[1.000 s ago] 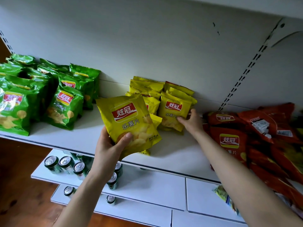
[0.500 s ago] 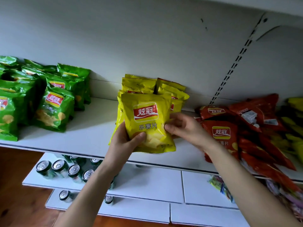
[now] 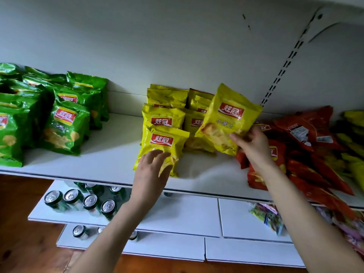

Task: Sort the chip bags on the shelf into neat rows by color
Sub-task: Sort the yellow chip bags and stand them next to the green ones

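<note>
On the white shelf (image 3: 98, 166) stand green chip bags (image 3: 65, 125) at the left, yellow chip bags (image 3: 165, 99) in two rows in the middle, and a loose heap of red chip bags (image 3: 307, 134) at the right. My right hand (image 3: 252, 144) pinches the lower corner of a yellow bag (image 3: 226, 117), held tilted in front of the right yellow row. My left hand (image 3: 151, 170) lies with spread fingers on the front yellow bag (image 3: 161, 142) of the left row, which leans at the shelf's front.
More yellow bags (image 3: 354, 138) lie at the far right behind the red heap. Green drink cans (image 3: 78, 200) stand on a lower shelf, with mixed packets (image 3: 267, 215) lower right. A slotted upright (image 3: 283, 69) runs up the back wall.
The yellow bag passed from my left hand to my right, which carried it right to the right yellow row. My left hand now rests on the front bag of the left row.
</note>
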Action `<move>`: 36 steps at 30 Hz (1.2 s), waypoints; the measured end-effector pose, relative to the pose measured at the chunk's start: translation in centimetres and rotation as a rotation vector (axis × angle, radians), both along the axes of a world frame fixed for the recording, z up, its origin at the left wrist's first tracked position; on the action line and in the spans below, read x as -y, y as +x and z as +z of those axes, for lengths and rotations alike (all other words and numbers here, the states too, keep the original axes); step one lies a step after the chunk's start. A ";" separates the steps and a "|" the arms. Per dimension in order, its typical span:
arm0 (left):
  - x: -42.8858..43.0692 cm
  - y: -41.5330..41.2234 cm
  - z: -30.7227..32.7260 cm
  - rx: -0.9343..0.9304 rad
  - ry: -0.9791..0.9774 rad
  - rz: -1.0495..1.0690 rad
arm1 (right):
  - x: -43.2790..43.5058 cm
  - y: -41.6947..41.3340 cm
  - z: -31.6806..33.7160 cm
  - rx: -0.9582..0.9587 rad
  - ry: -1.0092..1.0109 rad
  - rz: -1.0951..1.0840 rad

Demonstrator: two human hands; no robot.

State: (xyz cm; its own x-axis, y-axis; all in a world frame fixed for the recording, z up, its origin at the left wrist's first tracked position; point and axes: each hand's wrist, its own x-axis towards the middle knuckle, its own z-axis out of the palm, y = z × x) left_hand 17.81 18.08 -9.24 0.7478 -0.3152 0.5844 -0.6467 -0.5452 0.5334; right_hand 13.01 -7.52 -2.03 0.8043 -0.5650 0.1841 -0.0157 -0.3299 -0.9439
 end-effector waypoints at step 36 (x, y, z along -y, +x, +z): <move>7.0 -6.2 0.8 0.170 0.222 -0.429 | 5.0 -5.2 2.3 -0.284 -0.730 -0.256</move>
